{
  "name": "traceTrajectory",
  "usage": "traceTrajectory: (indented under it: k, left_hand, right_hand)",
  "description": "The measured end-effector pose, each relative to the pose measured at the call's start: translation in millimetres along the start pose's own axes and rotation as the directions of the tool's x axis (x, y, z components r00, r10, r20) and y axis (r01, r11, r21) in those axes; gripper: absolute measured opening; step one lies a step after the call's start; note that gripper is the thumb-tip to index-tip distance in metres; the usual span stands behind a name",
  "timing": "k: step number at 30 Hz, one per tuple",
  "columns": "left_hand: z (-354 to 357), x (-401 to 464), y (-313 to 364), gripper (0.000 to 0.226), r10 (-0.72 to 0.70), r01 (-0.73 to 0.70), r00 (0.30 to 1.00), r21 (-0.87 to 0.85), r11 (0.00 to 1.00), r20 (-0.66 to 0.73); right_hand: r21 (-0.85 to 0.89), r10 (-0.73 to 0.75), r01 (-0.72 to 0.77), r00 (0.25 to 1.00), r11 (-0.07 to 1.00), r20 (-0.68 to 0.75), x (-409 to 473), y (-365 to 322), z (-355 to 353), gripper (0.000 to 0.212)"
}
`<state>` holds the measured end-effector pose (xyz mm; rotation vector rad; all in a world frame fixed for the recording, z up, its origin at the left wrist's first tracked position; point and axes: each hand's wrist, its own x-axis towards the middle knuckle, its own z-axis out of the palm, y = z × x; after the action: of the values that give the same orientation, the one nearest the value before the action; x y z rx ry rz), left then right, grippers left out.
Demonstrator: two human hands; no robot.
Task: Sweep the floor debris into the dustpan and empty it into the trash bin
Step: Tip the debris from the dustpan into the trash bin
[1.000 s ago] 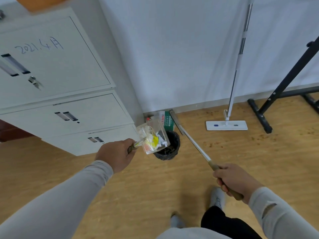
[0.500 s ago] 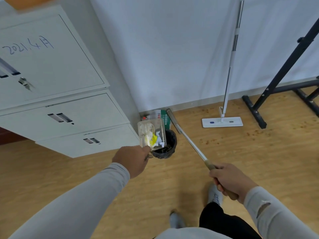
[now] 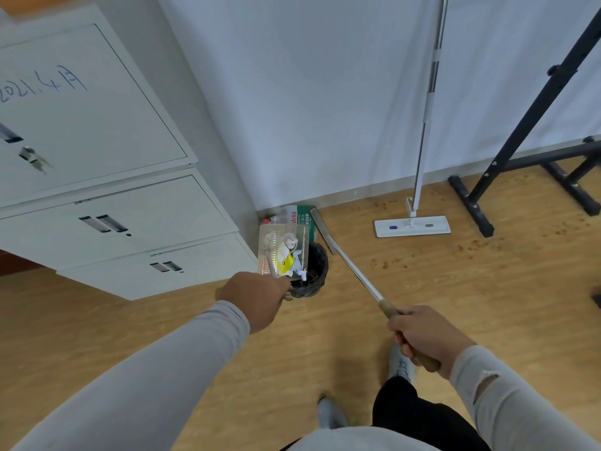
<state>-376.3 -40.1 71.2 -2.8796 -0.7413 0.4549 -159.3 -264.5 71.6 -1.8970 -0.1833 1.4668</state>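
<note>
Item, left hand (image 3: 257, 296): fingers wrapped around the short handle of a clear dustpan (image 3: 283, 252), knuckles toward the camera, so the grasp itself is largely hidden behind the back of the hand. The dustpan is held raised and tipped over the left rim of the trash bin (image 3: 313, 271), a small black-lined bin standing on the floor by the corner of the cabinet (image 3: 136, 229); the tilt appears meant to let the load slide out. Contents, still in the pan: floor debris (image 3: 287, 260), comprising a yellow scrap and white crumpled paper near the lower edge, above the bin's opening. Emptying is judged under way, not complete. Item, right hand (image 3: 422, 338): fingers closed on the wooden grip of a broom (image 3: 354, 271), its metal shaft running far-left to a head resting on the floor just right of the bin; apparently parked aside while the pan is tipped. Beyond the bin, against the wall: a green-and-white package (image 3: 300, 218). Far right: a flat mop (image 3: 412, 226) leaning on the wall, and a black stand (image 3: 520, 164). Brown specks remain on the floor (image 3: 487, 288) near the mop.
</note>
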Motion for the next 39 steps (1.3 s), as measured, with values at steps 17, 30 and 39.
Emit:
traceTrajectory:
  k: [17,30,39]
  left_hand:
    - [-10.9,-5.0,3.9,0.033,0.008,-0.031,0.984,0.129,0.991,0.177]
    - [-24.2,-15.7,8.5,0.044,0.028,-0.062,0.972,0.142,0.988,0.232]
    - [-34.8,-21.2,9.6,0.042,0.053,-0.1,0.969,0.186,0.977,0.242]
  right_hand:
    - [-0.003,0.002,-0.002,1.0,1.0,-0.01,0.7,-9.7,4.9,0.013]
    - [0.016,0.007,-0.007,1.0,1.0,0.007,-3.1,-12.7,4.7,0.014]
    - [-0.003,0.007,-0.007,1.0,1.0,0.009,-0.6,-8.7,3.6,0.016]
